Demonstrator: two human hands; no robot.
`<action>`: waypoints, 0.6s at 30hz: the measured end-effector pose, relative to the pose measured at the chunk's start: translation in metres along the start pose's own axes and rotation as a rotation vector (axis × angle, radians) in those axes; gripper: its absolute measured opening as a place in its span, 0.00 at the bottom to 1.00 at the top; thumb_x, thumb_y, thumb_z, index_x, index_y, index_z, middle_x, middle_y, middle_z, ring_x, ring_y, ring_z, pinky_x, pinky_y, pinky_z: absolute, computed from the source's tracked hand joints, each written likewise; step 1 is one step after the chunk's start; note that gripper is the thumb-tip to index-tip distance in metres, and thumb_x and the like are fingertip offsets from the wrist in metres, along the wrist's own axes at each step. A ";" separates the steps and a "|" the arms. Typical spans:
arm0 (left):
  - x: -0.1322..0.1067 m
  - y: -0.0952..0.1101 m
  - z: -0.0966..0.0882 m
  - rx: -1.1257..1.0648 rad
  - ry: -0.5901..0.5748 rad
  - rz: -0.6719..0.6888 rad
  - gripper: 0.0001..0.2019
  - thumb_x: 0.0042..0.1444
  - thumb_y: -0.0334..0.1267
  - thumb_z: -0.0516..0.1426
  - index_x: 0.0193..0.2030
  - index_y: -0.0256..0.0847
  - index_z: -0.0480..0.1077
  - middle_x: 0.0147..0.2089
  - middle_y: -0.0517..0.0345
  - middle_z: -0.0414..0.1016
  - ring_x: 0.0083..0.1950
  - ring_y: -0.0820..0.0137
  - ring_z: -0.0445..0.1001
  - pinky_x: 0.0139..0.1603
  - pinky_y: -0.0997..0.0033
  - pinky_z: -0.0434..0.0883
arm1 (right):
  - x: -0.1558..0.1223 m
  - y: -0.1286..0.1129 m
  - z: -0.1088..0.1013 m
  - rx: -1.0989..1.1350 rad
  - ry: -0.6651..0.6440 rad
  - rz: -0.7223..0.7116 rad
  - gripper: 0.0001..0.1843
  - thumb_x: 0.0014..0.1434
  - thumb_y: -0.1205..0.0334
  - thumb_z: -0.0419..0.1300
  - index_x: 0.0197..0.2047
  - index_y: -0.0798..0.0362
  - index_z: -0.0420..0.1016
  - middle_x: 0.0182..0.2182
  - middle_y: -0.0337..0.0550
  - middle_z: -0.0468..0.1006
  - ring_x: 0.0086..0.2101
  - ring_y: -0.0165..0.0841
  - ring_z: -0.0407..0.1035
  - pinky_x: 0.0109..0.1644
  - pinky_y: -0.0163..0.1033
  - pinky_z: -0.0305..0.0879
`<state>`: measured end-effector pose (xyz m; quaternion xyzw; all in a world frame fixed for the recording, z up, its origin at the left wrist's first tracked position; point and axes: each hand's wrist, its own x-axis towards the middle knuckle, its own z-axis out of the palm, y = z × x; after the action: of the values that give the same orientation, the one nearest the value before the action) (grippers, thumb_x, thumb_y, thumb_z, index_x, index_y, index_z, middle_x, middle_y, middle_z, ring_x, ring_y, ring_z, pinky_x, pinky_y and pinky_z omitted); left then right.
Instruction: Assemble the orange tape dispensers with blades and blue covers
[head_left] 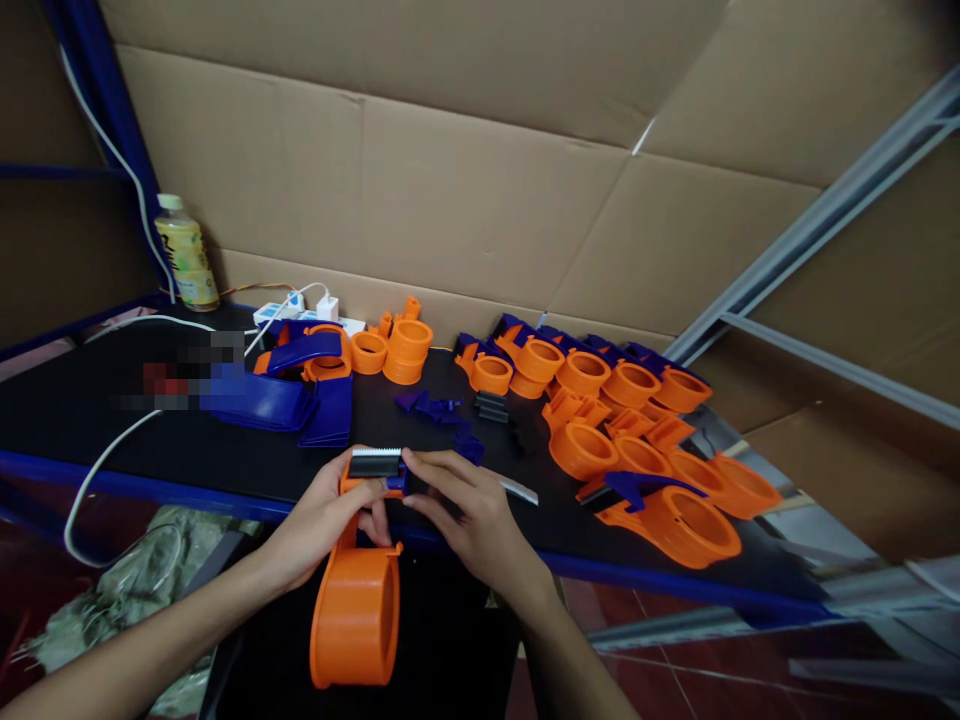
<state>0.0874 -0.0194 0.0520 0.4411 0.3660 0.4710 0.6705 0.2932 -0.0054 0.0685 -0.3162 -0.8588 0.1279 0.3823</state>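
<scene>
An orange tape dispenser [351,622] hangs ring-down in front of the table edge, gripped near its head by my left hand [321,528]. Across that head lies a black strip [375,466] topped by a white-looking toothed blade [377,452]. My right hand [480,515] pinches a small blue plastic piece [398,484] against the right end of the head; fingers partly cover it. Just beyond my hands, loose small blue parts [435,406], black strips [491,406] and a flat metal-looking strip [519,489] lie on the table.
Many orange dispensers [581,447] crowd the black table's right side. Stacked blue panels [259,400] and orange rings [407,352] sit left and centre. A bottle [185,255], a power strip [274,314] and a white cable [79,500] are leftward. Cardboard [450,190] walls the back.
</scene>
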 end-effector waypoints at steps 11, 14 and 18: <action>-0.002 -0.002 -0.001 0.134 -0.065 0.082 0.12 0.63 0.42 0.58 0.49 0.39 0.67 0.24 0.60 0.78 0.25 0.67 0.79 0.31 0.71 0.74 | 0.001 -0.012 -0.014 -0.177 -0.076 -0.027 0.20 0.67 0.64 0.60 0.61 0.47 0.72 0.55 0.46 0.78 0.51 0.36 0.75 0.55 0.42 0.73; -0.002 -0.002 -0.001 0.153 -0.082 0.089 0.14 0.64 0.42 0.58 0.52 0.39 0.66 0.24 0.60 0.78 0.25 0.67 0.79 0.31 0.71 0.74 | 0.000 -0.014 -0.016 -0.210 -0.086 -0.024 0.19 0.67 0.64 0.60 0.60 0.47 0.73 0.55 0.46 0.78 0.51 0.36 0.75 0.55 0.42 0.74; -0.001 -0.004 -0.002 0.153 -0.082 0.098 0.15 0.63 0.43 0.59 0.53 0.39 0.66 0.24 0.60 0.78 0.26 0.67 0.79 0.31 0.71 0.75 | -0.002 -0.013 -0.014 -0.202 -0.094 -0.018 0.20 0.67 0.64 0.60 0.61 0.46 0.73 0.55 0.46 0.78 0.51 0.37 0.76 0.55 0.43 0.74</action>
<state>0.0865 -0.0205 0.0476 0.5273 0.3510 0.4555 0.6256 0.2988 -0.0164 0.0828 -0.3392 -0.8870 0.0518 0.3090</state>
